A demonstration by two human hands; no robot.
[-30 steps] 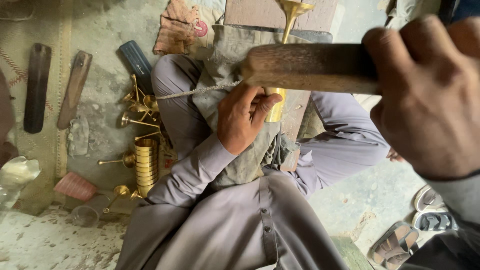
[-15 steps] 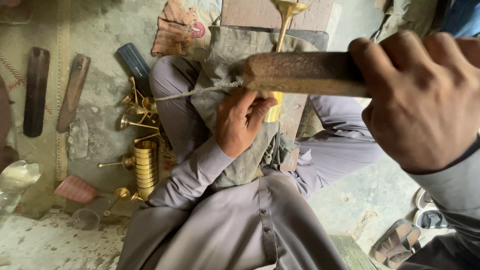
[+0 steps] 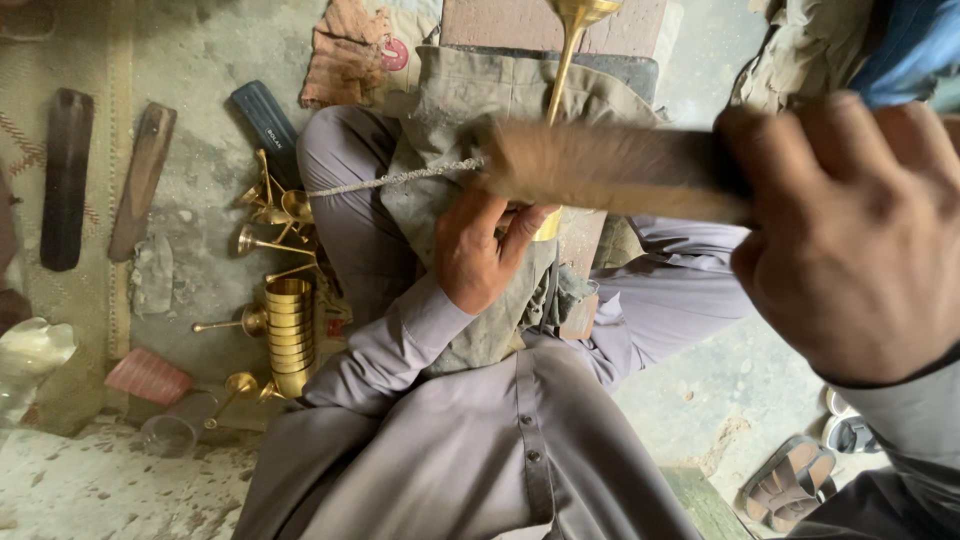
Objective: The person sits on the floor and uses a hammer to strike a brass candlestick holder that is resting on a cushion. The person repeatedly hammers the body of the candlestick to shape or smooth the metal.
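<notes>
Person sits on a rough concrete floor (image 3: 190, 60), grey tunic and trousers (image 3: 470, 450) filling the lower middle of the head view, knees spread, an olive cloth apron (image 3: 470, 110) draped over the lap. Right hand (image 3: 850, 235) is huge in frame at right, close to the camera, fingers wrapped tight round one end of a wooden bow stick (image 3: 610, 170); stick runs level leftward across the lap, blurred. A pale twisted cord (image 3: 390, 180) leaves the stick's left end and goes left over the left thigh. Left hand (image 3: 480, 250) sits below the stick at centre, fingers curled, thumb up, clamped on the lower part of a brass stem piece (image 3: 562, 70); its slim stem rises to a flared top by a reddish brick block (image 3: 490, 25) at the top edge, a wider brass section shows just right of the thumb. Exact grip under the stick is hidden. Left on the floor: two dark flat wooden bars (image 3: 68, 175) lying upright side by side, a dark blue ribbed handle (image 3: 262, 118), a dirty pinkish rag (image 3: 350, 50). Beside the left thigh a stack of brass cups (image 3: 290, 335) with loose brass goblet stems (image 3: 265, 215) around it. Lower left: a pink ribbed cup (image 3: 148, 377) on its side, a clear glass (image 3: 175, 430) near it, a crumpled plastic bottle (image 3: 30, 355) at the edge. Lower right: brown sandals (image 3: 790, 480)
</notes>
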